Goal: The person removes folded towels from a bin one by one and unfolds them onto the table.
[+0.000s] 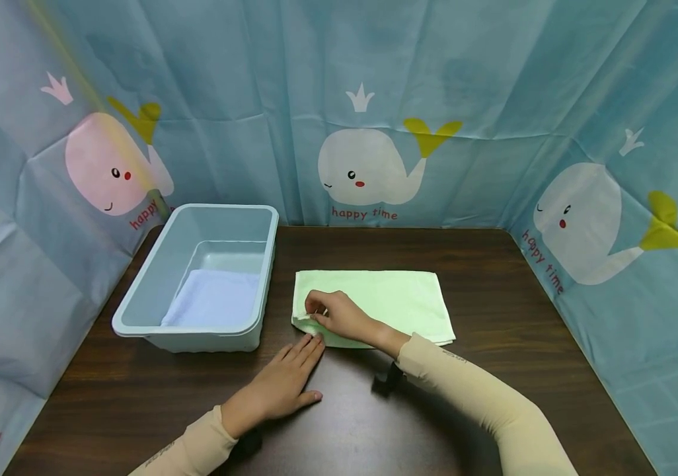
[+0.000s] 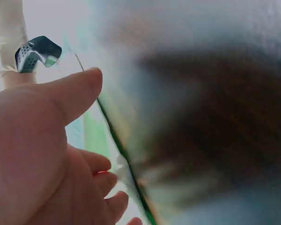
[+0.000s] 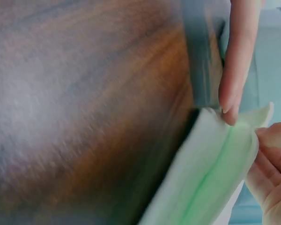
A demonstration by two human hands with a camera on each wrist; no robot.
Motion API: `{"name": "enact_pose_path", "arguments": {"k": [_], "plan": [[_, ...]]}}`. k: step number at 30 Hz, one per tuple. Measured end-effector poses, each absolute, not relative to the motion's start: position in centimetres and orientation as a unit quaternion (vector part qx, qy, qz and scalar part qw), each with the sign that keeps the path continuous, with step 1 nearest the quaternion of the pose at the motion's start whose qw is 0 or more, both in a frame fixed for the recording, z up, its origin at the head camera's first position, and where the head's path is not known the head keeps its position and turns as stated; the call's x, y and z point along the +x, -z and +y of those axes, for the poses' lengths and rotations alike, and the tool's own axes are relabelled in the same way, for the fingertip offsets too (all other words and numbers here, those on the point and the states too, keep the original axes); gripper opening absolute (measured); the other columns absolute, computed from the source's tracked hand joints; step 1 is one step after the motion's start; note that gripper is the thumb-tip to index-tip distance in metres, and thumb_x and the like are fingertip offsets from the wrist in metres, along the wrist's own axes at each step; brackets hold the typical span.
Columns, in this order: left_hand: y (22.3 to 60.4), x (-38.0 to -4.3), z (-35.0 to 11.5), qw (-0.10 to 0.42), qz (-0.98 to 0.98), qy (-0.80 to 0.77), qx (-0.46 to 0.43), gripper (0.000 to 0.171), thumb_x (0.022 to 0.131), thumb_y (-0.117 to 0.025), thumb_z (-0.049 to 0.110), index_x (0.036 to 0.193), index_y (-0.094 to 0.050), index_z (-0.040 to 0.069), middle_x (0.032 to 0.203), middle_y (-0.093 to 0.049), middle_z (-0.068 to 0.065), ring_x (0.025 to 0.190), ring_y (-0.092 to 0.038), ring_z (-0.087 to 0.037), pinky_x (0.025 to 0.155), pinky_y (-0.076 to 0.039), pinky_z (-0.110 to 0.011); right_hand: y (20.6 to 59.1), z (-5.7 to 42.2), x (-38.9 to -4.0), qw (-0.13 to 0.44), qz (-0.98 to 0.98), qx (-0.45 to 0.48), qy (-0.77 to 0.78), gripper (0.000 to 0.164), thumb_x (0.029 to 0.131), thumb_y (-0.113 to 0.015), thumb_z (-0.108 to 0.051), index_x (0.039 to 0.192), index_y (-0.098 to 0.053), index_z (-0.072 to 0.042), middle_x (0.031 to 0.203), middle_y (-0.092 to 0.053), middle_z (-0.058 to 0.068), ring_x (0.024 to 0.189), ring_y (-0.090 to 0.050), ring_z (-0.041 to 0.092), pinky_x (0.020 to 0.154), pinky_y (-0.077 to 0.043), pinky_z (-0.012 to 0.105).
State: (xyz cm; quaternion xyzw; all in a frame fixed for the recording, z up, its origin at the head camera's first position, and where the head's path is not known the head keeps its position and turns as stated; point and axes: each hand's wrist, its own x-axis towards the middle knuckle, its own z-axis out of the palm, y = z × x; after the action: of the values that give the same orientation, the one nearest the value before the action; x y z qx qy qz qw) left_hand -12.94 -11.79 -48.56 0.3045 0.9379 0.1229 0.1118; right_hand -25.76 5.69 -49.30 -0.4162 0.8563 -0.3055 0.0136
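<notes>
A pale green folded cloth (image 1: 398, 297) lies flat on the table, wider than it is deep. My right hand (image 1: 345, 317) reaches over its left part and pinches a bit of the cloth near the left edge, where it is slightly lifted. Palm down, my left hand (image 1: 282, 383) rests on the table with straight fingers; its fingertips touch the cloth's near left corner. Up close, the right wrist view shows the cloth's layered edge (image 3: 220, 168) with fingers at its corner. In the left wrist view, the left hand (image 2: 47, 136) has its thumb spread from the fingers.
Left of the cloth stands a light blue-grey plastic basin (image 1: 270, 264) with a folded pale blue cloth (image 1: 217, 297) inside. The dark wooden table (image 1: 493, 370) ends at a blue whale-print curtain (image 1: 279, 99) at the back and sides.
</notes>
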Motion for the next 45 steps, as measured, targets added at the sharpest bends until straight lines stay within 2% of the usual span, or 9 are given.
{"name": "enact_pose_path", "arguments": {"k": [3, 12, 23, 29, 35, 45], "plan": [[48.6, -13.3, -11.8, 0.109, 0.94, -0.124, 0.297, 0.083, 0.094, -0.063, 0.046, 0.155, -0.028, 0.002, 0.165, -0.023, -0.014, 0.154, -0.021, -0.034, 0.12, -0.028, -0.056, 49.1, 5.8, -26.0, 0.01, 0.858, -0.406, 0.314, 0.01, 0.094, -0.066, -0.008, 0.103, -0.065, -0.013, 0.097, -0.072, -0.001, 0.088, -0.071, 0.008, 0.08, -0.055, 0.019], [48.6, -13.5, -11.9, 0.151, 0.935, -0.142, 0.286, 0.085, 0.093, -0.064, 0.045, 0.155, -0.027, 0.0, 0.166, -0.021, -0.015, 0.154, -0.02, -0.035, 0.12, -0.027, -0.056, 49.9, 5.5, -26.4, 0.05, 0.877, -0.354, 0.319, 0.014, 0.094, -0.067, -0.012, 0.107, -0.072, -0.012, 0.101, -0.076, 0.001, 0.088, -0.071, 0.01, 0.08, -0.056, 0.022], [48.3, -13.5, -12.0, 0.149, 0.935, -0.137, 0.29, 0.084, 0.094, -0.064, 0.044, 0.155, -0.026, 0.0, 0.165, -0.022, -0.016, 0.153, -0.021, -0.035, 0.12, -0.028, -0.055, 51.0, 5.3, -26.4, -0.031, 0.907, -0.361, 0.213, 0.017, 0.094, -0.068, -0.018, 0.107, -0.078, -0.015, 0.096, -0.075, -0.003, 0.083, -0.068, 0.007, 0.077, -0.056, 0.023], [48.3, -13.4, -12.0, 0.151, 0.936, -0.133, 0.289, 0.084, 0.094, -0.064, 0.045, 0.155, -0.027, 0.0, 0.165, -0.022, -0.016, 0.154, -0.021, -0.035, 0.12, -0.027, -0.055, 50.9, 5.3, -26.4, -0.027, 0.904, -0.368, 0.216, 0.019, 0.094, -0.065, -0.024, 0.103, -0.08, -0.017, 0.092, -0.074, -0.006, 0.077, -0.064, 0.004, 0.07, -0.052, 0.019], [48.3, -13.4, -12.0, 0.151, 0.935, -0.135, 0.29, 0.085, 0.094, -0.064, 0.045, 0.155, -0.026, 0.0, 0.166, -0.021, -0.015, 0.154, -0.02, -0.035, 0.12, -0.027, -0.055, 51.1, 5.2, -26.7, -0.015, 0.909, -0.326, 0.26, 0.02, 0.09, -0.073, -0.032, 0.1, -0.08, -0.016, 0.089, -0.076, -0.005, 0.073, -0.065, 0.003, 0.066, -0.05, 0.017], [48.4, -13.6, -11.9, 0.148, 0.936, -0.129, 0.293, 0.085, 0.094, -0.063, 0.045, 0.155, -0.026, 0.001, 0.166, -0.021, -0.015, 0.154, -0.02, -0.035, 0.12, -0.027, -0.055, 51.2, 5.2, -27.0, -0.015, 0.905, -0.307, 0.293, 0.018, 0.087, -0.076, -0.026, 0.099, -0.081, -0.015, 0.088, -0.077, -0.003, 0.073, -0.068, 0.004, 0.065, -0.051, 0.016]]}}
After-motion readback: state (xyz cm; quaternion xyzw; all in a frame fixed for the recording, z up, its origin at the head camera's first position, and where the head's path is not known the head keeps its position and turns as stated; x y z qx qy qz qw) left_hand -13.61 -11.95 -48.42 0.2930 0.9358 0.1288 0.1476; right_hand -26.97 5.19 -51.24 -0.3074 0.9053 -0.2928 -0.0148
